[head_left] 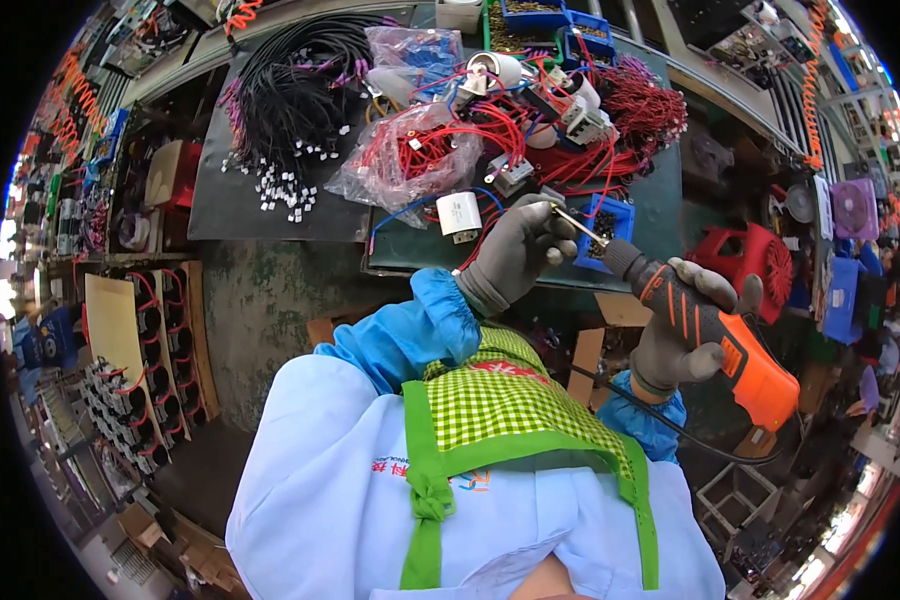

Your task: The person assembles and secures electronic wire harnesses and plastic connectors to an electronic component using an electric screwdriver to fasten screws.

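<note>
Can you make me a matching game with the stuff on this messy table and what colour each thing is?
Things:
1. Electric screwdriver in the right hand
2. Small bin by the left hand
3. Wire bundle at the table's far left
4. Apron on the person

Colours:
A. Black
B. Green checked
C. Orange and black
D. Blue

Pairs: 1-C, 2-D, 3-A, 4-B

A cluttered green workbench stands over a worn concrete floor.
</note>
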Tool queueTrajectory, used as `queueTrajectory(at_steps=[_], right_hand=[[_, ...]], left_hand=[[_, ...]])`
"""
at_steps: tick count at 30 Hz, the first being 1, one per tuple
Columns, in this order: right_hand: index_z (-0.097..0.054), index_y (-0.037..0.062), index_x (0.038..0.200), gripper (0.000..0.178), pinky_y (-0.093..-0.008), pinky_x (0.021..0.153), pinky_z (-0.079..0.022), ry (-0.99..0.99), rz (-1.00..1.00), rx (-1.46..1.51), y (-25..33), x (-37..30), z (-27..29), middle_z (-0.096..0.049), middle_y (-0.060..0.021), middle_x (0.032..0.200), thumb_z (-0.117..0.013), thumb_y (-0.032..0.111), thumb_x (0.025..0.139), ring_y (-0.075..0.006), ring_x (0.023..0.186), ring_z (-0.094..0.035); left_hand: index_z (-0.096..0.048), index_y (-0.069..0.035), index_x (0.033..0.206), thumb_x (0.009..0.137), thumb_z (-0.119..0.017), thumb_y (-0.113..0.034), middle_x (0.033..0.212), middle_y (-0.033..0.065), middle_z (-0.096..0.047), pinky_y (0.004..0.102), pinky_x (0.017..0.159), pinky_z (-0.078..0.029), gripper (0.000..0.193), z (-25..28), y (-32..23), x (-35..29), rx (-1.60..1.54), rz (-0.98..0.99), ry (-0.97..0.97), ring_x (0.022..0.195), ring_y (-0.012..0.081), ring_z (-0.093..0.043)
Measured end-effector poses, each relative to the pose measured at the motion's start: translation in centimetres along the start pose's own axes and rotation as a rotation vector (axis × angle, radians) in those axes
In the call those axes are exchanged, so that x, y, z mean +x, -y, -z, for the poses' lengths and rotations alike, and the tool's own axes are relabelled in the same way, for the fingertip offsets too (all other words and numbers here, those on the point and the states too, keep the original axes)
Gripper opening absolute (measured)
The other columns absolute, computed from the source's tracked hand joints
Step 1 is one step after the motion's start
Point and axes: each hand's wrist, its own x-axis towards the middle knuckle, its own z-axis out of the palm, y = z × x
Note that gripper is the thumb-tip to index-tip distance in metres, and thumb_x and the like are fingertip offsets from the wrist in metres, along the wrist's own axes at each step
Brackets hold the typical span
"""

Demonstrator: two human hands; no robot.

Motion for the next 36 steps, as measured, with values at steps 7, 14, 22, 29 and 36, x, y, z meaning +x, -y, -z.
queueTrajectory(at_steps=[7,14,22,29,36], right_hand=[[-0.024,0.0056,0.143,0.090,-0.0488,0.090,-0.049,-0.083,0.050,0.009,0.9,1.6,1.0,-0.058,-0.0129,0.113,-0.051,0.067,0.084,-0.0301,0.100,-0.061],[-0.020,0.0059,0.145,0.091,-0.0501,0.092,-0.047,-0.024,0.001,-0.052,1.6,0.5,1.2,-0.057,-0.0140,0.118,-0.058,0.061,0.083,-0.0303,0.101,-0.060],[-0.021,0.0045,0.145,0.091,-0.0473,0.087,-0.050,-0.084,-0.049,-0.109,2.3,0.1,-0.3,-0.058,-0.0146,0.115,-0.059,0.059,0.083,-0.0288,0.096,-0.061],[-0.021,0.0040,0.145,0.089,-0.0463,0.088,-0.050,-0.076,-0.052,-0.144,2.6,-0.4,0.0,-0.058,-0.0134,0.112,-0.055,0.061,0.084,-0.0278,0.095,-0.060],[-0.024,0.0035,0.143,0.082,-0.0461,0.090,-0.049,-0.143,-0.079,-0.184,2.4,-1.2,-0.2,-0.058,-0.0123,0.112,-0.052,0.057,0.087,-0.0278,0.097,-0.061]], left_hand=[[-0.053,-0.004,0.121,0.092,-0.056,-0.034,0.098,0.0130,-0.064,0.0341,0.071,-0.053,0.042,8.5,-5.8,0.6,1.122,0.057,-0.146,0.079,0.0226,-0.065],[-0.064,-0.008,0.099,0.086,-0.060,-0.027,0.093,0.0196,-0.066,0.0443,0.077,-0.052,0.023,20.3,-14.5,5.6,2.155,-0.340,-0.760,0.088,0.0357,-0.065],[-0.067,-0.007,0.108,0.091,-0.049,-0.022,0.104,0.0176,-0.068,0.0464,0.081,-0.052,0.029,22.0,-15.9,11.0,2.367,0.206,-0.831,0.098,0.0338,-0.066],[-0.068,-0.004,0.105,0.083,-0.055,-0.029,0.104,0.0209,-0.067,0.0410,0.085,-0.051,0.036,19.5,-17.7,8.2,2.228,0.290,-0.677,0.100,0.0352,-0.064],[-0.064,-0.001,0.082,0.083,-0.062,-0.020,0.075,0.0021,-0.060,0.0245,0.062,-0.046,0.019,20.6,-21.0,0.1,0.963,0.214,-0.349,0.060,0.0123,-0.051]])
